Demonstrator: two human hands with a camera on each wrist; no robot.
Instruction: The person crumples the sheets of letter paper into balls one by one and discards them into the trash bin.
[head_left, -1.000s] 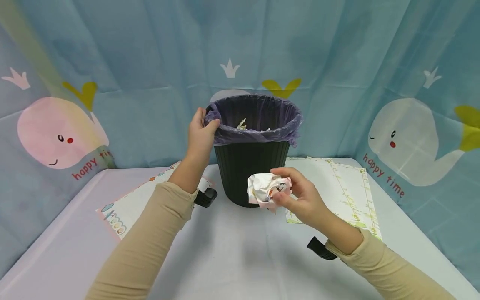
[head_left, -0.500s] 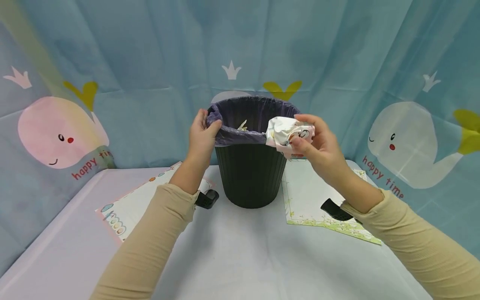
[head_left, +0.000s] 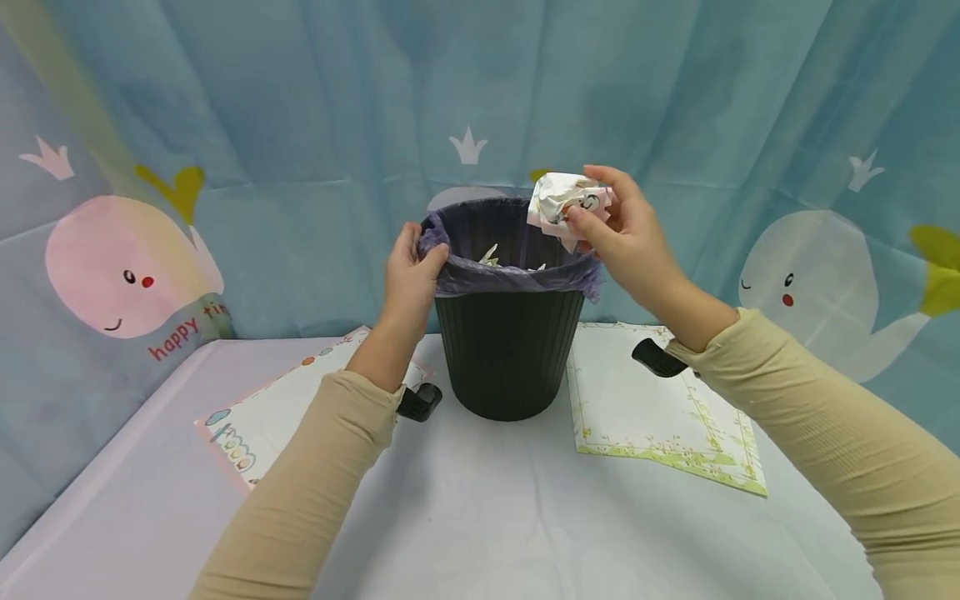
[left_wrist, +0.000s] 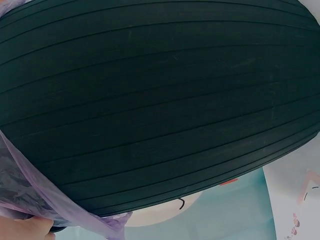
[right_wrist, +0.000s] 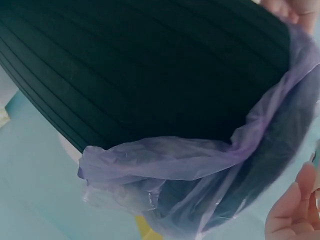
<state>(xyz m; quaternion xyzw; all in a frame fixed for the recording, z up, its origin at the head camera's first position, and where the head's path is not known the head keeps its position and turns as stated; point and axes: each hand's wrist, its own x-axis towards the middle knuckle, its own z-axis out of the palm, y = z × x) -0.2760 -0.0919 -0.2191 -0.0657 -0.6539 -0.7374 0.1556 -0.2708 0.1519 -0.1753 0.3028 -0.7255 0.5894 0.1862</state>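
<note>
A dark ribbed trash can (head_left: 510,358) stands on the table, its rim covered by a purple plastic liner (head_left: 517,282). Scraps of pale paper (head_left: 489,257) show inside it. My left hand (head_left: 412,271) grips the can's left rim over the liner, thumb on the near side. Above the right part of the opening, my right hand (head_left: 630,229) pinches a crumpled sheet of paper (head_left: 558,200), white with a pink printed edge. In the right wrist view, the fingers (right_wrist: 295,205) of that hand appear at the lower right, beside the lined rim.
Flat sheets of paper with a leafy border (head_left: 637,400) lie right of the can. Another sheet with a pink border (head_left: 288,400) lies to the left, partly under my left forearm. A blue curtain (head_left: 315,167) with whale prints encloses the white table (head_left: 510,517).
My right hand has lifted the crumpled paper from in front of the can, first rightward, then up and back over its opening. The left hand keeps its grip on the rim.
</note>
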